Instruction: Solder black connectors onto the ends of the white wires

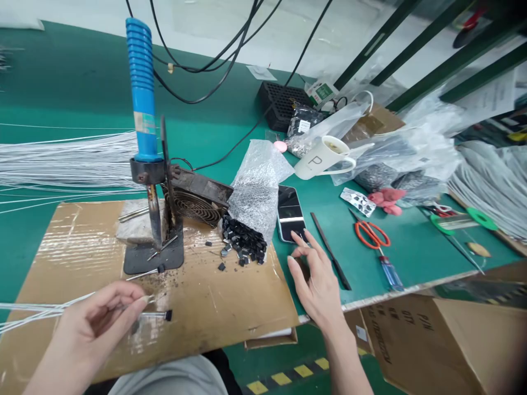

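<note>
Low on the left, my left hand [109,315] is closed in a pinch on thin white wires [45,310], which trail off to the left; a short end pokes out at the fingertips. A thin metal piece with a black tip [168,315] lies just beyond those fingers. My right hand [317,280] is open, thumb apart and fingers bent, with its fingertips at the lower end of a smartphone [291,206]. A blue-handled soldering iron [142,93] stands tip-down in a holder, over a dark metal base [175,258].
Small black pieces [245,241] spill from a bubble-wrap bag [257,181] on the cardboard [230,307]. Behind the iron is a small fan [197,200]. Rightward lie a dark flat strip [329,249], orange-handled scissors [373,235], a screwdriver [391,273] and a white mug [321,159].
</note>
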Motion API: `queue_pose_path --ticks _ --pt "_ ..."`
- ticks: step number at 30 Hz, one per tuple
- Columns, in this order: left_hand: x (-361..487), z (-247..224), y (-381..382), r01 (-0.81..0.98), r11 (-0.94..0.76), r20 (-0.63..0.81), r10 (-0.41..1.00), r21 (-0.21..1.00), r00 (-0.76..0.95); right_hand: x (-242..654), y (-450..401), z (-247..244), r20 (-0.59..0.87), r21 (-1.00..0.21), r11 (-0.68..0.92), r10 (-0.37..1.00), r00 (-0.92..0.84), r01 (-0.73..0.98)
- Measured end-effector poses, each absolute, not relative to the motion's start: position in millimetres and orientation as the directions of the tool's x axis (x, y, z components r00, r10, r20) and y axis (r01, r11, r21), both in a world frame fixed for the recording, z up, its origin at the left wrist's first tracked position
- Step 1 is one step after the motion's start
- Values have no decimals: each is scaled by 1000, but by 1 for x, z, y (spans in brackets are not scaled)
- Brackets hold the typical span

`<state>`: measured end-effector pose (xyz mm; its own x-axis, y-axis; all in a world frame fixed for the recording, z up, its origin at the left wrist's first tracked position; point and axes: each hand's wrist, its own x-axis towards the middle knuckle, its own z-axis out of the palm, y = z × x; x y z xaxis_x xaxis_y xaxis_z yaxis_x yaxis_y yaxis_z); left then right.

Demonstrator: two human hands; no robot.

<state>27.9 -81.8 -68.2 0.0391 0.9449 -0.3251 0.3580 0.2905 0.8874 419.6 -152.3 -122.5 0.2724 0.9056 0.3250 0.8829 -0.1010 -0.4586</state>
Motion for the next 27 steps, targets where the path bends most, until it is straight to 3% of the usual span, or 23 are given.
queue_pose_path --ticks 16,19,20,23,24,27 --pt "40 -54 -72 297 203 -282 925 933 254 419 -151 -115 297 -448 -173 896 329 877" --pt "39 -57 -76 275 235 -300 927 932 225 390 -143 -101 341 -609 -142 842 419 781" --pt "38 -58 -77 273 239 -301 930 932 213 375 -140 -95 389 -704 -73 793 469 707" --pt "36 -59 -82 280 249 -311 928 927 204 315 -134 -82 478 -802 143 736 479 580" --pt "36 -58 -82 279 258 -319 927 925 197 293 -132 -79 427 -852 193 793 435 486" --pt "38 -51 -83 269 304 -355 920 914 167 237 -129 -80 149 -961 54 927 344 271"
